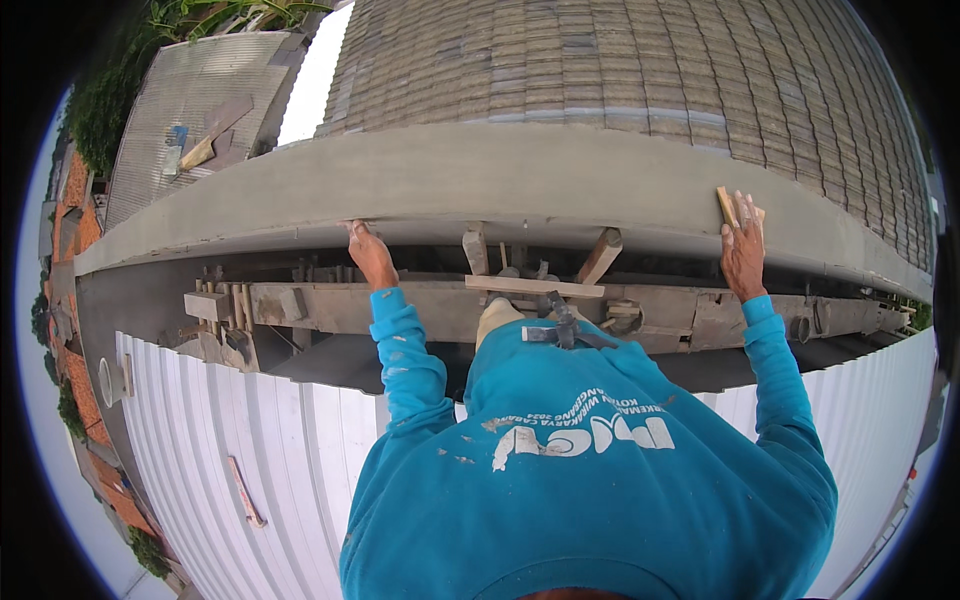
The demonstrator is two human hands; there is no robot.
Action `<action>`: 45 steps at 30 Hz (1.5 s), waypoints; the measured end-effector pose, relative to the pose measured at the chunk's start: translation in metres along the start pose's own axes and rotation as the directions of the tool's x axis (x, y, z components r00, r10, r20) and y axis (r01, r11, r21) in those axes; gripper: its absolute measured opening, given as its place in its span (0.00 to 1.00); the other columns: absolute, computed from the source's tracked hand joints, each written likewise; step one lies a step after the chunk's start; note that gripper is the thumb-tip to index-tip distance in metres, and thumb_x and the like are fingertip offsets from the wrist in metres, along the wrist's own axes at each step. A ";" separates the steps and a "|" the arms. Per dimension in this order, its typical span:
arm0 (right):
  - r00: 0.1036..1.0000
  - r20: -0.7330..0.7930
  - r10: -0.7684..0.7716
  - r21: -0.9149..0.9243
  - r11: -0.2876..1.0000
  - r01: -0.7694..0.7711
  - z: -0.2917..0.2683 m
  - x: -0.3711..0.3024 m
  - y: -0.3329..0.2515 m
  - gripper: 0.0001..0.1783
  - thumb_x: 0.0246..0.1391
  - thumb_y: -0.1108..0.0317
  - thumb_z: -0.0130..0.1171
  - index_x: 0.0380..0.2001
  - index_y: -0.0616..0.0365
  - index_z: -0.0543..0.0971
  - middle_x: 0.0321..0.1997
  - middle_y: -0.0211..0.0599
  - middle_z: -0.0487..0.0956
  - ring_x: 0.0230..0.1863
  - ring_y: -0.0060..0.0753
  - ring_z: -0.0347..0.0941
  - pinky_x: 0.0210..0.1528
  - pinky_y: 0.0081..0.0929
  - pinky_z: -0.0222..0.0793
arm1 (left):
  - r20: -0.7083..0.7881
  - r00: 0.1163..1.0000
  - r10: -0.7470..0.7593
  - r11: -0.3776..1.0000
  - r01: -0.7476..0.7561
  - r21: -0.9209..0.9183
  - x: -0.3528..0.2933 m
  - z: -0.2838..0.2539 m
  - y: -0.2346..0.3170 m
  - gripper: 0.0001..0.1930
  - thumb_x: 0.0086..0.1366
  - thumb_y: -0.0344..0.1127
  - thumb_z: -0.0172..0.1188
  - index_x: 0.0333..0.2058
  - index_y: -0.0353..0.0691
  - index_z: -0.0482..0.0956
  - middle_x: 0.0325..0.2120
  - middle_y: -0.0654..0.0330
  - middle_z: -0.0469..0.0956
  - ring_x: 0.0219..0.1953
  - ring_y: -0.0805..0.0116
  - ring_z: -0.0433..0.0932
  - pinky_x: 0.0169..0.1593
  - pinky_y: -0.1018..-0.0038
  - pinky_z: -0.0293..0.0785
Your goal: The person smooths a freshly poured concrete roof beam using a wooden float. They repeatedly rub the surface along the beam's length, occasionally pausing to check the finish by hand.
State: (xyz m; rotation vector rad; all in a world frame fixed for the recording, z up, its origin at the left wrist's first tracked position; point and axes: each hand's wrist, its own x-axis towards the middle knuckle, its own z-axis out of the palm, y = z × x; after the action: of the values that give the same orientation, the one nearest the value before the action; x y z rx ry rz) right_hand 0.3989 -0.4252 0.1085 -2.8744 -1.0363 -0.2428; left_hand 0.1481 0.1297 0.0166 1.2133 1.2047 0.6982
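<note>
No packages, signs or screens; only white lettering (585,437) across the blue shirt's front

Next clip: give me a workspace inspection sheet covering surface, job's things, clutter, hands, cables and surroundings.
Surface: long grey concrete ledge, smooth, running across the view.
Job's things: small flat wooden float pressed on the ledge's right part.
Clutter: timber scaffold beam with wooden props below the ledge; loose wooden stick on the white corrugated metal sheeting.
Hands: left hand grips the ledge's lower edge; right hand holds the float.
Cables: nothing seen.
Surroundings: tiled roof beyond the ledge; grey corrugated roof, trees upper left.
</note>
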 end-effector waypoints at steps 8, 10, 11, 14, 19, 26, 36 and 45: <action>0.949 -0.149 -0.280 0.352 0.882 0.315 0.071 0.144 -0.254 0.32 0.65 0.63 0.45 0.71 0.57 0.62 0.78 0.41 0.55 0.78 0.62 0.41 0.74 0.69 0.34 | 0.055 0.998 0.029 0.998 -0.025 -0.064 0.008 -0.001 -0.012 0.31 0.77 0.46 0.40 0.71 0.34 0.53 0.71 0.51 0.57 0.71 0.53 0.58 0.69 0.52 0.59; 0.920 -0.220 -0.325 0.439 0.809 0.391 0.091 0.180 -0.350 0.32 0.65 0.60 0.43 0.70 0.58 0.64 0.77 0.42 0.57 0.79 0.64 0.39 0.74 0.71 0.27 | 0.089 0.996 -0.006 0.999 0.011 -0.048 0.006 0.006 -0.002 0.32 0.77 0.47 0.40 0.72 0.32 0.51 0.70 0.48 0.58 0.70 0.53 0.59 0.68 0.56 0.62; 0.906 -0.239 -0.349 0.390 0.820 0.419 0.096 0.194 -0.395 0.32 0.64 0.58 0.44 0.69 0.57 0.65 0.76 0.41 0.59 0.79 0.62 0.39 0.74 0.74 0.25 | 0.113 0.993 -0.024 0.999 0.028 -0.034 0.002 0.011 0.003 0.33 0.77 0.48 0.39 0.72 0.32 0.50 0.70 0.47 0.58 0.70 0.53 0.60 0.67 0.58 0.63; 0.899 -0.191 -0.393 0.357 0.826 0.437 0.094 0.210 -0.493 0.33 0.65 0.49 0.45 0.69 0.51 0.67 0.77 0.35 0.59 0.79 0.54 0.41 0.71 0.82 0.21 | 0.255 0.967 0.008 0.987 0.034 -0.158 0.000 -0.008 0.005 0.33 0.77 0.50 0.39 0.71 0.34 0.52 0.69 0.48 0.58 0.70 0.54 0.59 0.66 0.57 0.63; 0.955 -0.114 -0.273 0.374 0.879 0.296 0.096 0.186 -0.415 0.28 0.70 0.52 0.38 0.68 0.45 0.69 0.77 0.33 0.59 0.80 0.50 0.42 0.72 0.79 0.25 | 0.083 0.995 -0.047 0.994 0.055 -0.094 -0.007 0.000 0.006 0.34 0.76 0.54 0.41 0.71 0.38 0.51 0.68 0.53 0.58 0.67 0.57 0.63 0.65 0.52 0.65; 0.851 -0.119 0.512 -0.031 0.855 -0.518 0.071 0.073 -0.032 0.31 0.71 0.48 0.34 0.62 0.55 0.76 0.79 0.30 0.55 0.79 0.49 0.45 0.75 0.66 0.40 | 0.085 0.995 -0.045 0.993 0.053 -0.101 -0.011 0.007 0.012 0.35 0.76 0.54 0.39 0.71 0.35 0.51 0.67 0.51 0.59 0.67 0.56 0.61 0.69 0.47 0.60; 0.922 -0.214 0.324 0.192 0.939 -0.285 0.072 0.092 -0.169 0.28 0.68 0.52 0.43 0.70 0.40 0.67 0.77 0.42 0.58 0.78 0.61 0.44 0.77 0.61 0.32 | 0.076 0.997 -0.012 0.997 0.018 -0.078 -0.013 0.008 0.015 0.34 0.76 0.53 0.42 0.70 0.36 0.52 0.66 0.53 0.59 0.66 0.55 0.63 0.68 0.47 0.60; 0.925 -0.136 0.355 0.137 0.931 -0.337 0.043 0.045 -0.147 0.23 0.70 0.55 0.45 0.56 0.54 0.80 0.76 0.33 0.61 0.78 0.47 0.49 0.76 0.58 0.41 | 0.189 0.980 -0.056 0.989 0.080 -0.124 0.000 -0.013 0.024 0.33 0.77 0.53 0.44 0.70 0.36 0.53 0.68 0.51 0.58 0.71 0.53 0.58 0.69 0.46 0.59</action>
State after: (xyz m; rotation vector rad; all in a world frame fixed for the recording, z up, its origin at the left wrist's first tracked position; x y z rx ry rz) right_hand 0.3444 -0.2785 0.0762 -2.8149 -0.4846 -0.3666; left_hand 0.1400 0.1410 0.0407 1.0969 1.0249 0.5908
